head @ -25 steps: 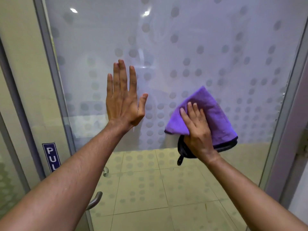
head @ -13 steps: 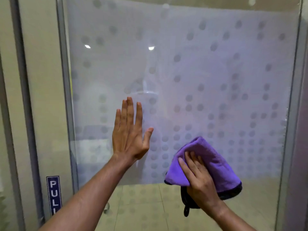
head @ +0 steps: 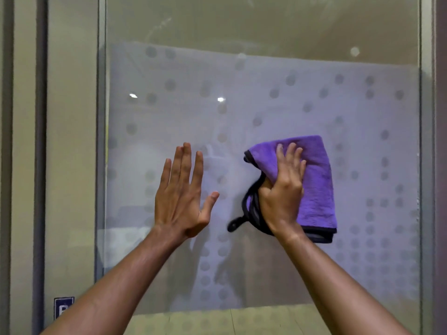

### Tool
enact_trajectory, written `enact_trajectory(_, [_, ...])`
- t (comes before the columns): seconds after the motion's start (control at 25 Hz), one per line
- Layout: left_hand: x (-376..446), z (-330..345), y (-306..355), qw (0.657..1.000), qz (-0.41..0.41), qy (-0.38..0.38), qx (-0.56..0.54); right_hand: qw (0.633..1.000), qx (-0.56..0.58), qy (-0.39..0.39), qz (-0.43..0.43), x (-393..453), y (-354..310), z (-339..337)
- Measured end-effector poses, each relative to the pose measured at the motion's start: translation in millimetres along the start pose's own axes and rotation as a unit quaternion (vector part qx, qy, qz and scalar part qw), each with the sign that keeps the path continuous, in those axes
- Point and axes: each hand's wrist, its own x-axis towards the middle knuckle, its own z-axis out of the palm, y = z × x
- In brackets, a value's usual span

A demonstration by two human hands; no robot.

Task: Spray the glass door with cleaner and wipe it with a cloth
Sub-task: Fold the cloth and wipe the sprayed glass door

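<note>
I can read only part of the writing: a small blue sign (head: 63, 307) at the lower left, on the panel beside the glass door (head: 266, 97), shows what looks like one white letter before my left forearm cuts it off. My left hand (head: 182, 197) lies flat against the glass, fingers straight and close together, thumb out to the right, holding nothing. My right hand (head: 283, 189) presses the folded purple cloth (head: 316, 180) onto the frosted, dotted band of the door, right of centre; the fingers spread over the cloth's top while the thumb side bunches its dark-edged fold, and a black loop hangs from its lower left. The hands are near each other but apart. Bare glass lies open above the cloth up to the clear top strip, and right of it up to the door's right frame (head: 425, 165). The left frame (head: 101, 141) stands well left of my left hand
</note>
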Motion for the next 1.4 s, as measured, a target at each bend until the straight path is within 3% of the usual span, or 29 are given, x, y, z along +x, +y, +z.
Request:
enact_trajectory(0.08, [12.0, -2.4, -5.8, 1.000, -0.001, 0.012, 0.003, 1.000, 0.023, -0.004, 0.011, 20.2, -25.2, 10.9])
enact_trajectory(0.12, [19.2, -3.8, -9.0, 1.000, 0.001, 0.017, 0.004, 0.999, 0.020, -0.017, -0.024, 24.3, -31.3, 13.0])
enact_trajectory(0.24, [41.4, -10.0, -20.9, 1.000, 0.000, 0.024, 0.020, 0.968, 0.010, -0.079, -0.239, 30.4, -19.2, 8.8])
enact_trajectory(0.32, [53.9, -15.5, -26.6, 0.999, -0.009, 0.025, 0.025, 0.942, -0.005, -0.095, -0.323, 41.6, -2.6, 3.7])
enact_trajectory(0.4, [64.3, -19.4, -32.9, 0.999, -0.013, 0.027, 0.030, 0.958, -0.023, -0.058, -0.281, 57.8, -0.7, 7.7])
enact_trajectory(0.48, [70.4, -20.8, -35.1, 0.999, -0.011, 0.029, 0.035, 0.986, -0.032, -0.007, -0.162, 76.6, -13.3, 16.4])
enact_trajectory(0.6, [73.6, -20.6, -35.3, 0.999, -0.010, 0.039, 0.035, 0.998, -0.001, -0.001, -0.068, 106.0, -51.3, 28.7])
enact_trajectory(0.76, [73.2, -20.5, -33.4, 0.999, -0.011, 0.044, 0.029, 0.972, -0.007, -0.055, -0.228, 104.7, -82.1, 41.9])
enact_trajectory(0.88, [72.6, -20.3, -37.1, 0.999, 0.001, 0.043, 0.028, 0.969, -0.042, -0.040, -0.239, 115.9, -72.9, 39.1])
enact_trajectory(1.12, [68.2, -18.0, -39.7, 0.999, 0.004, 0.039, 0.018, 0.989, -0.141, -0.003, -0.031, 141.6, -3.1, 1.5])
enact_trajectory(1.4, [67.9, -18.8, -41.4, 0.999, 0.005, 0.032, 0.028, 0.981, -0.071, 0.077, 0.165, 101.9, 66.8, -43.4])
